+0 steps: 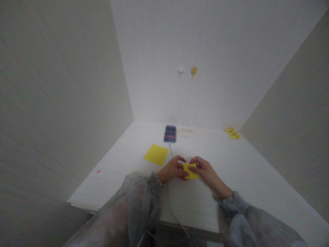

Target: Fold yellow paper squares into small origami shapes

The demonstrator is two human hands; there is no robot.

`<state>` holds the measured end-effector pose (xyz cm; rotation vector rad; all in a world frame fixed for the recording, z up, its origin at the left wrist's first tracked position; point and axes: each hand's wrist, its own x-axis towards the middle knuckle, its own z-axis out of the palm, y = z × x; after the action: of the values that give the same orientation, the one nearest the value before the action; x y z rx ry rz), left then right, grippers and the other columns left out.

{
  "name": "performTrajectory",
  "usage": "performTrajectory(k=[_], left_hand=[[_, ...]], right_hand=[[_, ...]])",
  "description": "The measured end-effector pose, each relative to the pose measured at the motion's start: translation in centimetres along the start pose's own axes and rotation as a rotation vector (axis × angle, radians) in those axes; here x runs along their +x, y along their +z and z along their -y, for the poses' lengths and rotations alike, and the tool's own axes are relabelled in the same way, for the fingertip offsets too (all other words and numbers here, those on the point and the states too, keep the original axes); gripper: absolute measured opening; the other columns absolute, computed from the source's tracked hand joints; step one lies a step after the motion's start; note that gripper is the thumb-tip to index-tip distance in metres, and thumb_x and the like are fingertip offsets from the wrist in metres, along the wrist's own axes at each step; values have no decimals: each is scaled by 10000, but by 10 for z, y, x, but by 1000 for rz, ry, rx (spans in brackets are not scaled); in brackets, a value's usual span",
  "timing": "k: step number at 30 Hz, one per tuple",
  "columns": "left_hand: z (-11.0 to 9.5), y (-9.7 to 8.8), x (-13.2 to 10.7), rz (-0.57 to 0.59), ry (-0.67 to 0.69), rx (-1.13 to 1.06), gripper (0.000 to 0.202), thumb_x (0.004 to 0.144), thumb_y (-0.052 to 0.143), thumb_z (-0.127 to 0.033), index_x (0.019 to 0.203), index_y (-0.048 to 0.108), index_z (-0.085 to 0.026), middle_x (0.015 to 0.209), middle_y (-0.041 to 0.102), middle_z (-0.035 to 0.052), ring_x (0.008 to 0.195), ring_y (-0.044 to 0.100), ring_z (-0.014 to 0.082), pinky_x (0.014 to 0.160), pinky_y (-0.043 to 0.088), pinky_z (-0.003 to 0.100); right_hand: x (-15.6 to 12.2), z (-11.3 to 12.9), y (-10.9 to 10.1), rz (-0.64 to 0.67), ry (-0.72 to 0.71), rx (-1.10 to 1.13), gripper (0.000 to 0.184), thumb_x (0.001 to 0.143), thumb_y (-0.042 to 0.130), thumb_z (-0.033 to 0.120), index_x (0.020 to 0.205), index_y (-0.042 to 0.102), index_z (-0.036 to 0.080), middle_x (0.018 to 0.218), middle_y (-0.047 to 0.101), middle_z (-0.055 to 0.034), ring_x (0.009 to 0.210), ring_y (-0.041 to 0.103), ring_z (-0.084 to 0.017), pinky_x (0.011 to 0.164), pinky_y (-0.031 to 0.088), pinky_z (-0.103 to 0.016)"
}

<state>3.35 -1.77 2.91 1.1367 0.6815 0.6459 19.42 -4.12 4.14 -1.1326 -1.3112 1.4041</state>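
Observation:
A small folded piece of yellow paper (191,171) is pinched between both hands just above the white table (123,161). My left hand (171,169) grips its left edge with curled fingers. My right hand (203,168) grips its right edge, thumb on top. A flat yellow paper square (156,154) lies on the table just left of and beyond my left hand.
A phone (170,133) lies beyond the hands, with a white cable (171,206) running from it toward me and off the near edge. Several small folded yellow paper pieces (232,133) sit in the far right corner. Two hooks (187,71) hang on the back wall. Walls close in on three sides.

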Motion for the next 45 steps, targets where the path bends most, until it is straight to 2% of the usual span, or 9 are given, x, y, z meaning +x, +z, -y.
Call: performTrajectory(k=[13,18,24,32,36,39,42,45], left_hand=[[-1,1,-2,10,36,-4,489,526,700,-168,893,376,-189,661,496,-54,531,561,90,547,498,285],[0,2,-1,-5,39,-48,472,545,684,-141,889,363,-183,598,499,-70,535,570,96,570,488,273],[3,-2,0,43,26,-53,523,516,700,-128,901,349,-175,605,557,-49,549,583,110,604,481,292],[3,-5,0,93,50,-7,548,494,717,-120,907,359,-170,685,590,-6,619,603,126,603,458,252],[0,-3,-2,141,27,-32,593,458,730,-91,913,360,-180,721,591,2,669,614,154,610,462,267],[-4,-1,-5,174,38,-54,588,473,727,-102,925,360,-181,736,603,25,719,616,175,642,463,293],[-5,-2,-5,144,55,-45,577,476,730,-117,924,371,-175,736,608,36,722,615,181,648,462,303],[-5,-4,-3,80,32,-17,539,475,734,-138,900,403,-160,732,603,29,685,614,159,639,458,282]], right_hand=[[-1,-3,4,-29,-20,61,256,561,669,319,681,476,200,554,537,46,466,485,-105,459,353,-235],[-1,-3,2,-76,-44,61,217,584,655,295,670,483,197,549,534,44,460,477,-99,449,346,-226],[0,-8,-1,-96,-39,61,207,588,654,274,680,487,194,538,538,47,451,478,-97,442,338,-220],[-2,-7,0,-85,-27,90,191,595,654,248,682,494,192,550,556,45,465,497,-100,452,350,-219],[1,-8,-7,-80,-31,146,172,613,646,229,693,499,193,563,570,43,479,515,-101,464,362,-216],[5,-7,-19,-161,-77,184,168,612,651,213,687,501,194,553,561,51,480,511,-94,479,372,-213],[5,-5,-26,-194,-90,209,172,611,655,214,692,505,191,555,560,47,483,512,-93,473,371,-207],[3,-4,-20,-162,-78,230,182,617,654,229,708,502,193,577,571,38,494,523,-98,484,383,-213]])
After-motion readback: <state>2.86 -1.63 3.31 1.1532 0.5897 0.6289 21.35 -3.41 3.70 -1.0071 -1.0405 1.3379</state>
